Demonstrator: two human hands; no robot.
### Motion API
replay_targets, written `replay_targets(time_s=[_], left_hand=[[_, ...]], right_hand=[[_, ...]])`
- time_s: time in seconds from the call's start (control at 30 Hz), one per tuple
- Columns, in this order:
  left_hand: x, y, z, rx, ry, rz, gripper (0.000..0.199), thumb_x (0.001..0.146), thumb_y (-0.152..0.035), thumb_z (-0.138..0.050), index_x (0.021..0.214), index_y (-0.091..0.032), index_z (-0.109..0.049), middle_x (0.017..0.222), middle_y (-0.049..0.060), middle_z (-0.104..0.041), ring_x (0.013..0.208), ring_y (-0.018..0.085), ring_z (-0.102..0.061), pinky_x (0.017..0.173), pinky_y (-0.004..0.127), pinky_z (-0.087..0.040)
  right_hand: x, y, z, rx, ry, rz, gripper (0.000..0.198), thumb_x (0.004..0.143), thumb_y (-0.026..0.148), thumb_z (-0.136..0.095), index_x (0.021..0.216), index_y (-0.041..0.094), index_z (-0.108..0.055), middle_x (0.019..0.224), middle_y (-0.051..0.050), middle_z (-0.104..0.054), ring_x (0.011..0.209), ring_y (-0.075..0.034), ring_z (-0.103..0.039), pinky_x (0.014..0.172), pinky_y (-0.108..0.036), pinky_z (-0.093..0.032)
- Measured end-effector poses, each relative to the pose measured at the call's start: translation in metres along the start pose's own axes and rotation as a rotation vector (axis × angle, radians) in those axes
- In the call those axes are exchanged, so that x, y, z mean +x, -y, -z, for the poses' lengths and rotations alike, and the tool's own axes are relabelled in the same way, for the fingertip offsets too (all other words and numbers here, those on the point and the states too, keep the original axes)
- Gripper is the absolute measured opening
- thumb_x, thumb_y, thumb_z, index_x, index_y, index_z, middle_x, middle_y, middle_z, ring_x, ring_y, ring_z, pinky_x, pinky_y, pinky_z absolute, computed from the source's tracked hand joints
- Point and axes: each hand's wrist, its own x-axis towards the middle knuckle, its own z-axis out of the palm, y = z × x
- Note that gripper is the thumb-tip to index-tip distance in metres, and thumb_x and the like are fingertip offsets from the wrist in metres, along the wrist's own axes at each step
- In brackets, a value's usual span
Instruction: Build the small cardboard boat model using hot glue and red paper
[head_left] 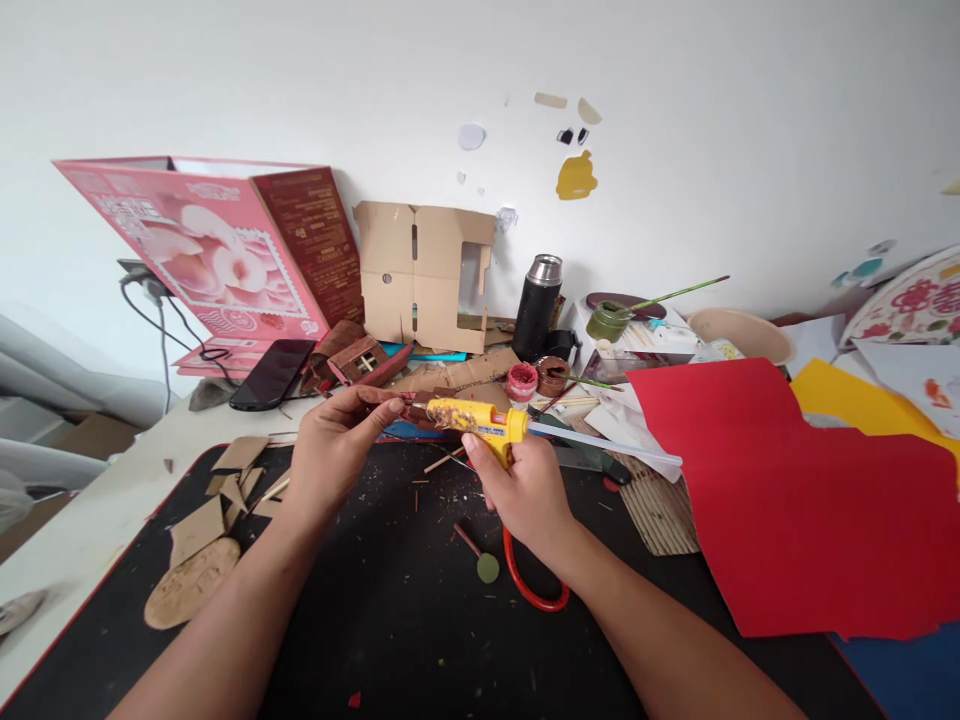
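Note:
My right hand [525, 490] is closed round the handle of a yellow glue gun [469, 415], its nozzle pointing left. Brown smears cover the gun's front, and a long translucent glue stick [600, 443] sticks out of its back. My left hand [334, 440] pinches a small reddish-brown piece [411, 411] at the nozzle tip; the gun and fingers partly hide its shape. Below the hands, a green disc [487, 568] with a brown stick lies on the black mat [390, 620]. Beside my right wrist is a red loop [536, 600].
Cardboard scraps [199, 525] lie left, near a phone [271, 375] and a brown model house [364, 362]. Behind stand a pink box [225, 250], a cardboard sheet [435, 270], a black flask [538, 305] and paint jars [521, 381]. Red paper [810, 510] covers the right side.

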Motion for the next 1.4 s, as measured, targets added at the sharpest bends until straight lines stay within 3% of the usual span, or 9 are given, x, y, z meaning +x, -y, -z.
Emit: replay_targets(time_s=[0.53,0.7,0.87,1.2,1.4], left_hand=[[0.001,0.0,0.0,-0.057,-0.007,0.033,0.041,0.07,-0.058,-0.094,0.082,-0.022,-0.079,0.083,0.006,-0.082,0.076,0.023,-0.074,0.072,0.034,-0.061],[0.002,0.004,0.001,-0.152,-0.015,0.055,0.034,0.071,-0.05,-0.098,0.082,-0.022,-0.082,0.078,0.003,-0.079,0.07,0.017,-0.067,0.067,0.027,-0.054],[0.005,0.01,0.0,-0.285,0.012,0.141,0.039,0.063,-0.049,-0.103,0.078,-0.02,-0.083,0.07,0.001,-0.074,0.063,0.012,-0.059,0.061,0.023,-0.047],[0.006,0.003,-0.001,-0.484,0.105,0.324,0.046,0.053,-0.047,-0.109,0.073,-0.017,-0.08,0.068,0.004,-0.072,0.06,0.013,-0.058,0.053,0.023,-0.045],[0.006,-0.003,-0.003,-0.564,0.091,0.389,0.052,0.043,-0.042,-0.113,0.071,-0.012,-0.081,0.065,0.004,-0.072,0.058,0.01,-0.058,0.051,0.018,-0.046]], right_hand=[[0.0,-0.001,-0.001,0.002,0.004,0.016,0.056,0.104,0.06,-0.055,0.06,0.027,-0.046,0.044,0.002,-0.05,0.045,-0.015,-0.053,0.046,-0.026,-0.037],[0.001,-0.001,-0.001,0.013,-0.01,0.007,0.055,0.104,0.059,-0.056,0.061,0.026,-0.048,0.045,0.002,-0.05,0.043,-0.014,-0.051,0.047,-0.027,-0.036],[0.0,0.0,0.0,0.044,-0.01,0.004,0.055,0.104,0.058,-0.057,0.061,0.026,-0.047,0.045,0.003,-0.049,0.043,-0.013,-0.049,0.046,-0.026,-0.036],[0.0,0.0,-0.001,0.065,-0.001,0.001,0.058,0.104,0.058,-0.056,0.057,0.026,-0.044,0.044,0.003,-0.046,0.042,-0.012,-0.046,0.047,-0.026,-0.035],[0.0,-0.001,-0.001,0.097,-0.006,-0.002,0.056,0.103,0.058,-0.058,0.059,0.026,-0.045,0.044,0.004,-0.046,0.043,-0.012,-0.046,0.047,-0.026,-0.034]])
